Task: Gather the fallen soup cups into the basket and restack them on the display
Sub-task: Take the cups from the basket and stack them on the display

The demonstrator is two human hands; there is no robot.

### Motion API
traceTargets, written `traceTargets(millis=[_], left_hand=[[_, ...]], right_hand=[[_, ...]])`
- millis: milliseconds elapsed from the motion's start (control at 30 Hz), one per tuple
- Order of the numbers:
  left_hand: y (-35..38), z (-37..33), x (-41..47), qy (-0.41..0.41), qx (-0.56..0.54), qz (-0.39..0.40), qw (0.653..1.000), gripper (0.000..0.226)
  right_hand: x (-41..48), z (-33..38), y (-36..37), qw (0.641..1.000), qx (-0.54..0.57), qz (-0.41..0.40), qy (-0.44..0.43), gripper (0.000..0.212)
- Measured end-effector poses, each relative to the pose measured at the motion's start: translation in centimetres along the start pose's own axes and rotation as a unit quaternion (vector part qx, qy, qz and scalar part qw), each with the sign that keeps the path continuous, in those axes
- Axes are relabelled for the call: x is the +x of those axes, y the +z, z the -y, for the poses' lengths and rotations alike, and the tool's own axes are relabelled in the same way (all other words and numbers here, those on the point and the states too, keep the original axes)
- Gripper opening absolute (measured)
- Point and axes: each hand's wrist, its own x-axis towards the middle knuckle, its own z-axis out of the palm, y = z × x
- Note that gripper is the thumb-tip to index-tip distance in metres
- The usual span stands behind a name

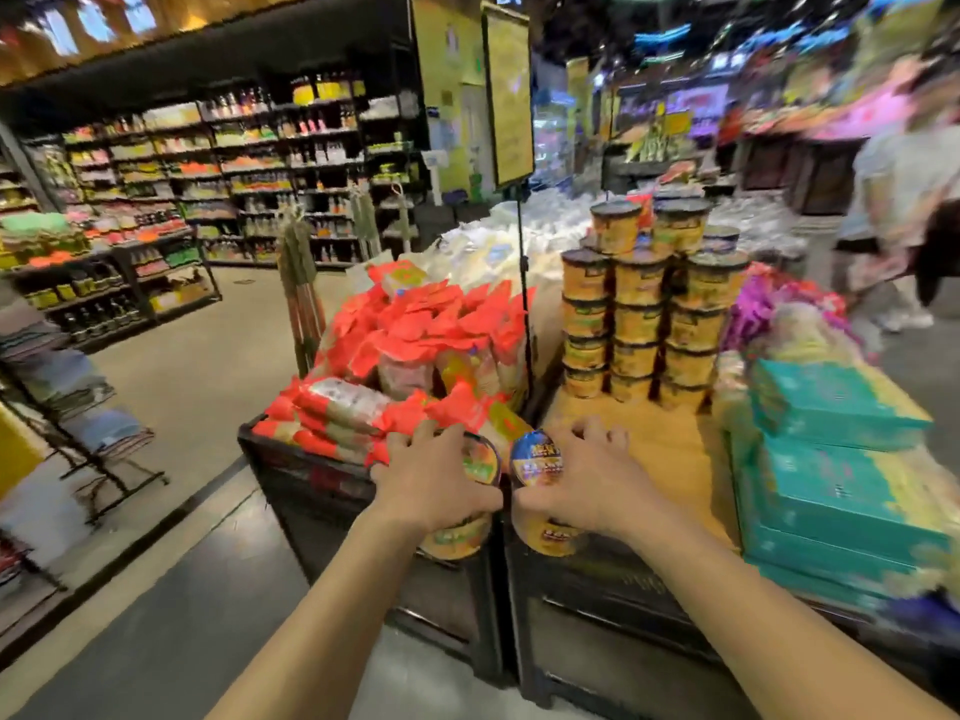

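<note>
- Evidently, the left hand (431,478) was grasping a green-lidded soup cup (480,464), fingers curled over its rim, the cup tilted toward the camera.
- Beside it, the right hand (589,475) clasped a blue-lidded soup cup (537,457) the same way. The two cups sat just beside each other, and whether they touched could not be told.
- Both cups were held at the near edge of the wooden counter (660,444).
- Farther back on that counter stood the stacked soup cups (644,304), several tiers high.
- Red packets (415,345) lay heaped to the left, and teal boxes (831,459) were piled to the right.
</note>
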Motion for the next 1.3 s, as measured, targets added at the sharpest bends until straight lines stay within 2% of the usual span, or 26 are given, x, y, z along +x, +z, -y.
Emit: traceTargets(millis=[100, 167, 367, 533, 700, 1000, 1300], left_hand=[[1.2, -2.8, 5.5, 0.052, 0.007, 0.012, 0.999, 0.104], [2.4, -4.7, 9.5, 0.079, 0.008, 0.014, 0.997, 0.097], [6.2, -10.2, 21.0, 0.105, 0.005, 0.048, 0.993, 0.1], [9.1, -14.3, 29.8, 0.128, 0.014, 0.057, 0.99, 0.094], [13.1, -16.4, 36.7, 0.168, 0.0, 0.091, 0.982, 0.103], [19.8, -18.7, 45.3, 0.194, -0.006, 0.117, 0.974, 0.103], [23.5, -19.9, 49.6, 0.219, -0.012, 0.108, 0.97, 0.1]], right_hand=[[3.3, -3.5, -0.5, 0.999, 0.005, -0.01, 0.043, 0.099], [6.0, -5.8, -0.9, 0.998, 0.005, -0.018, 0.064, 0.098], [15.1, -12.7, -1.0, 0.994, -0.001, -0.025, 0.105, 0.093], [22.1, -18.0, -0.5, 0.991, 0.001, -0.021, 0.134, 0.1], [27.5, -22.1, 0.9, 0.986, 0.016, -0.027, 0.164, 0.096], [34.2, -27.2, 5.1, 0.966, 0.027, -0.049, 0.254, 0.099], [37.5, -29.8, 7.4, 0.959, 0.014, -0.061, 0.277, 0.095]])
